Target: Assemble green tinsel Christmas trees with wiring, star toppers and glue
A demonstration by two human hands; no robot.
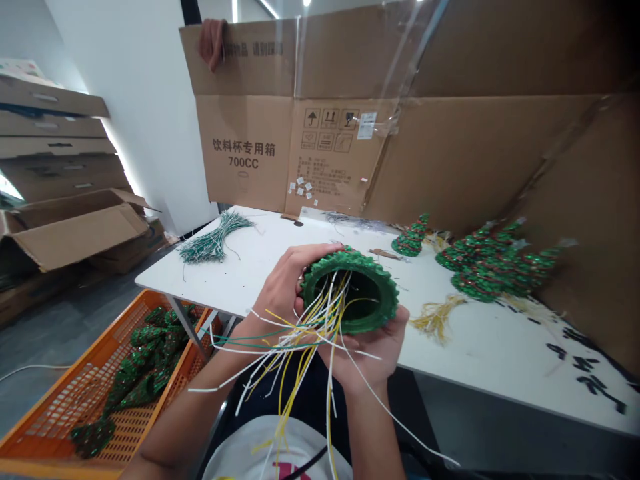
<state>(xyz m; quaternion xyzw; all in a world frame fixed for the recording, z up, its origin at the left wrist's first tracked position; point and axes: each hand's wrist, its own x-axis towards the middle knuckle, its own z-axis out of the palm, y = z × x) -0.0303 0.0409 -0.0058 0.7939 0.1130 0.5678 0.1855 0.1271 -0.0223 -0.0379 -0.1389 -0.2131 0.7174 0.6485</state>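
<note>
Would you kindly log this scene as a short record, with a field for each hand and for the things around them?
Left hand: grips the side of a green glittery hollow cone
Right hand: cups the cone from below
Wires: white and yellow wires trail from the cone's open base
Table: white table with a bundle of green wires
Crate: orange plastic crate holding green glitter cones
</note>
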